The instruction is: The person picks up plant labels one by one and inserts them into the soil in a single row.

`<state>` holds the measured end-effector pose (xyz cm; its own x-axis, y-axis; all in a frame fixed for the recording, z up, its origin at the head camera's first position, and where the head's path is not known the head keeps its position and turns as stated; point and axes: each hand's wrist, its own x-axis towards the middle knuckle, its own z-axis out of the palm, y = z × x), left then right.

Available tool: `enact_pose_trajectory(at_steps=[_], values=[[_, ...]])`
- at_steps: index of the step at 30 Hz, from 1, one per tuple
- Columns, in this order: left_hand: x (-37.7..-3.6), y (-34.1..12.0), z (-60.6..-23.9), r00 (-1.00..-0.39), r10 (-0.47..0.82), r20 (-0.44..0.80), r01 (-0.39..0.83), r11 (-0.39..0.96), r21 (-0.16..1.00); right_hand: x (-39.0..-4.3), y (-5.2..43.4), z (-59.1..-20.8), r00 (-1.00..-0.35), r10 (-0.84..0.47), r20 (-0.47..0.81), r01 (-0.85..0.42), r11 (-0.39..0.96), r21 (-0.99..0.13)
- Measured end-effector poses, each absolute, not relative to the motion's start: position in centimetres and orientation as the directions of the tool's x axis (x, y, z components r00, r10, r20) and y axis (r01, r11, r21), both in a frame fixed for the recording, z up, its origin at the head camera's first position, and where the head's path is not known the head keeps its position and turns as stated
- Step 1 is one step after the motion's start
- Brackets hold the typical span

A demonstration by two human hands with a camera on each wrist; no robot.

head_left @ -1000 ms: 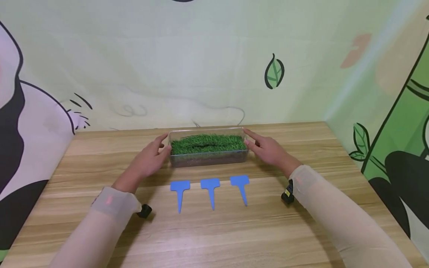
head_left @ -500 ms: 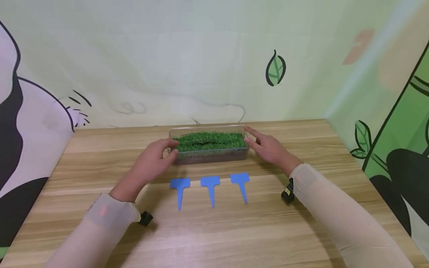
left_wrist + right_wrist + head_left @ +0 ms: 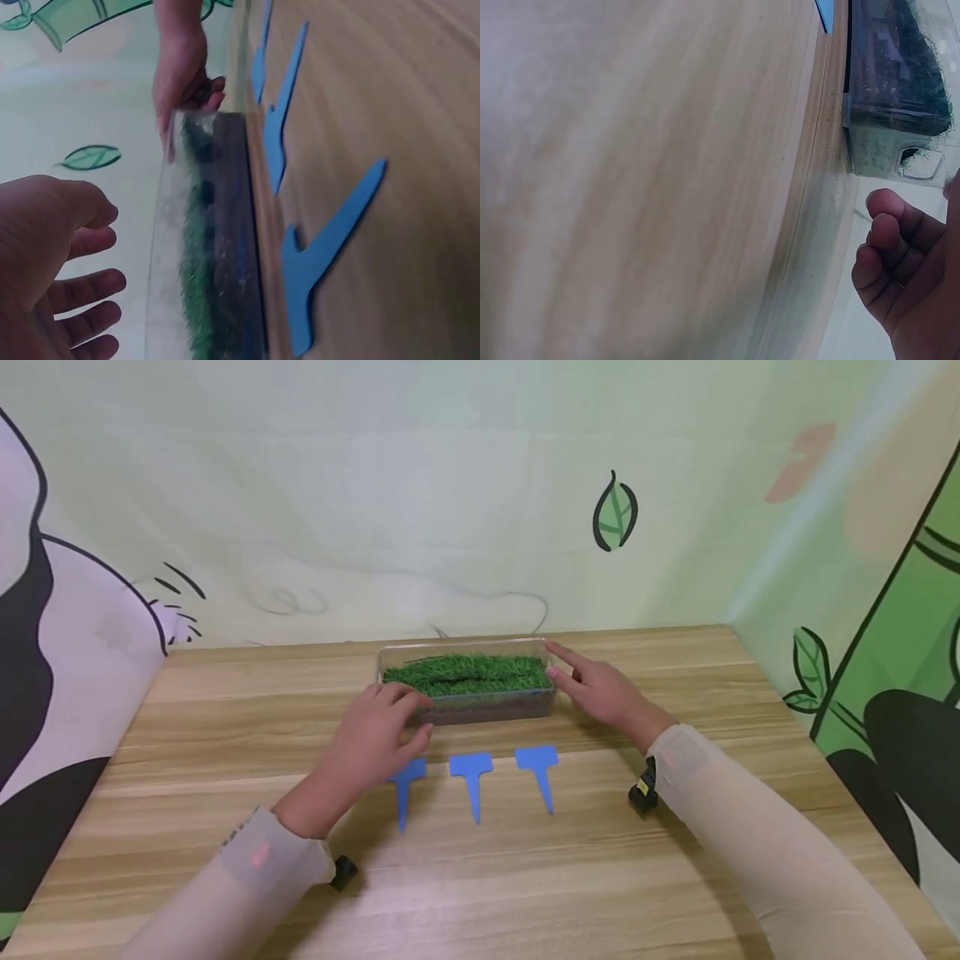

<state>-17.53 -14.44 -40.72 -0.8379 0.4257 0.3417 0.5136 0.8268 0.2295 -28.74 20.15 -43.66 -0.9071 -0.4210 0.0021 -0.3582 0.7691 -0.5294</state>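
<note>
A clear plastic box (image 3: 498, 707) with dark soil and artificial-looking green grass (image 3: 468, 670) stands at the back middle of the table. Three blue T-shaped plant labels (image 3: 472, 766) lie in a row in front of it. My left hand (image 3: 371, 737) hovers over the leftmost label (image 3: 402, 797), partly covering its head, with relaxed, slightly bent fingers and nothing held. In the left wrist view that plant label (image 3: 319, 262) lies beyond the box's side. My right hand (image 3: 606, 697) has its index finger and thumb at the box's right end; its other fingers (image 3: 885, 232) bend loosely beneath.
The wooden table (image 3: 480, 893) meets a printed cloth backdrop (image 3: 450, 510) with leaf and panda drawings close behind the box. A small black camera (image 3: 343, 872) hangs at the left wrist, another black camera (image 3: 642, 795) at the right.
My left hand has left the box's left end and moved right and toward me, over the leftmost plant label. The right hand stays at the box's right end.
</note>
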Motion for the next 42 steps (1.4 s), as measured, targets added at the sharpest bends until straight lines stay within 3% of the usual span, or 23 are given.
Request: enact_pose_trajectory(at_steps=[5, 16, 31, 42], values=[[-17.1, -13.1, -41.3, -0.82, 0.481, 0.309, 0.549, 0.815, 0.187, -28.6, 20.2, -43.7, -0.907, -0.422, 0.003, -0.36, 0.77, -0.527], [-15.2, -7.6, -40.9, -0.805, 0.591, 0.053, 0.584, 0.773, 0.247, -28.8, 20.5, -43.4, -0.912, -0.41, 0.005, -0.353, 0.781, -0.515], [-16.3, -2.2, -42.2, -0.772, 0.635, -0.04, 0.627, 0.77, 0.123, -28.7, 20.4, -42.9, -0.9, -0.434, -0.036, -0.362, 0.792, -0.492], [-16.7, 0.5, -43.2, -0.794, 0.6, -0.103, 0.598, 0.8, 0.049, -28.7, 20.4, -43.1, -0.902, -0.431, -0.035, -0.36, 0.793, -0.492]])
